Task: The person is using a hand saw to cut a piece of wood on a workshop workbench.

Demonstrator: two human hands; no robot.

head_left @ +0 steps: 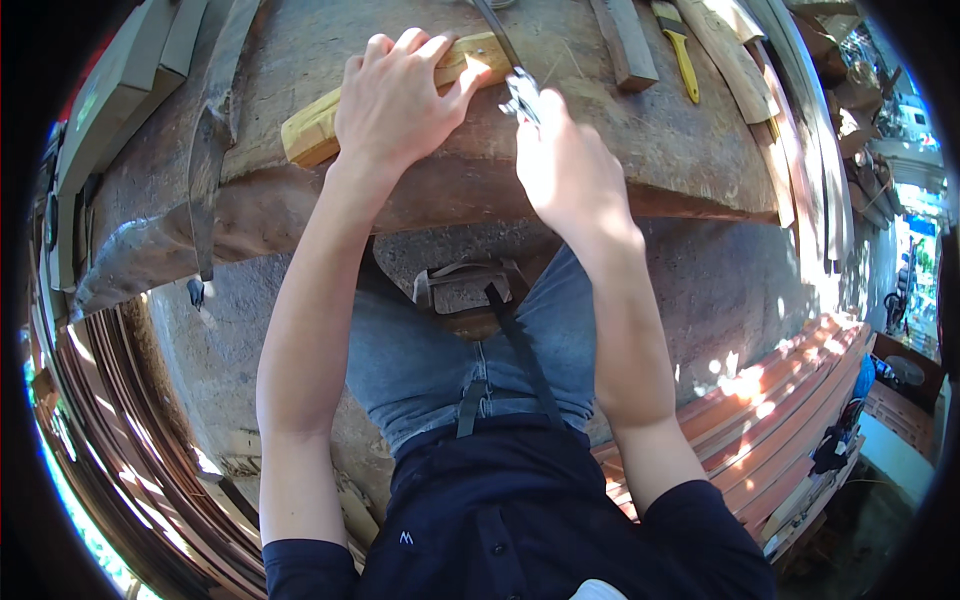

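A yellowish wooden block [312,128] lies slantwise near the front edge of the thick workbench [690,160]. My left hand [395,105] presses over its middle, fingers across the far side and thumb along the near side. At the block's right end, my right hand [575,170] is closed around a tool with a narrow dark bar [497,35] and a shiny metal fitting [521,97]. That bar runs away from me past the block's end; its handle is hidden in my fist, and I cannot tell the exact kind.
On the bench's right lie a short wood piece [625,45], a yellow-handled paintbrush [680,55] and several wooden strips [730,60]. A long dark curved piece [212,150] overhangs the left front edge. Stacked reddish boards [740,400] stand at lower right, more lengths [150,450] at lower left.
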